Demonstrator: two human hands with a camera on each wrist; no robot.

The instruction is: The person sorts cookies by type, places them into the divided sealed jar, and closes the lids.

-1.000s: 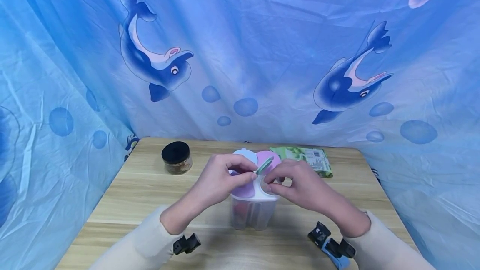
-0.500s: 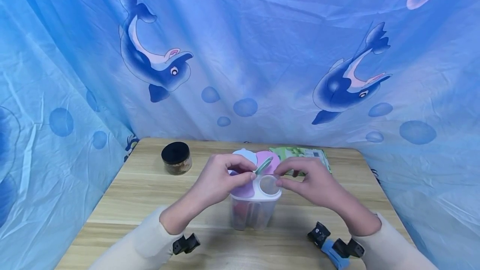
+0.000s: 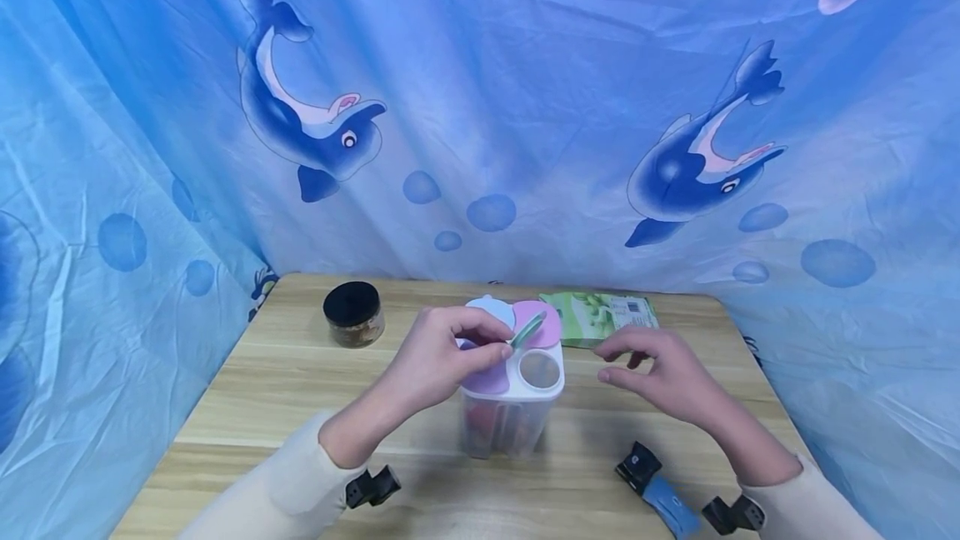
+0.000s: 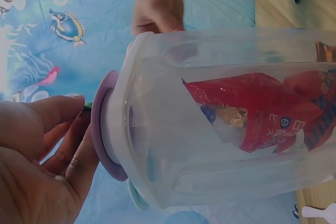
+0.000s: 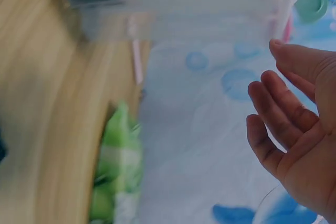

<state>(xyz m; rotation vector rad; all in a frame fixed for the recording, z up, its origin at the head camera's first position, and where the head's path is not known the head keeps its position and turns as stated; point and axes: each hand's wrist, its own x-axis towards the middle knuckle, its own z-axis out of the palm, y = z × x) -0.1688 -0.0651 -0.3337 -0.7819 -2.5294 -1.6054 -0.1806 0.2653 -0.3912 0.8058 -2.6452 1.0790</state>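
Observation:
A clear plastic container [image 3: 510,427] with a white top stands upright on the table, one round opening [image 3: 539,369] uncovered at its front right. Blue [image 3: 491,311], pink [image 3: 542,323] and purple [image 3: 487,380] lids cover the others. My left hand [image 3: 457,352] pinches the green lid [image 3: 529,329], tilted up beside that opening. Red snack packets [image 4: 257,111] lie inside, seen through the wall in the left wrist view. To the right of the container, my right hand [image 3: 660,369] hovers with loosely bent fingers and holds nothing.
A jar with a black lid [image 3: 352,307] stands at the back left. Behind the right hand lies a green packet [image 3: 592,317]. A blue and black packet [image 3: 660,492] is near the front right. A sea-print curtain [image 3: 480,107] hangs behind the table.
My right hand has withdrawn to the right from the container's opening, leaving the opening in full view. The left hand has kept its pinch on the green lid.

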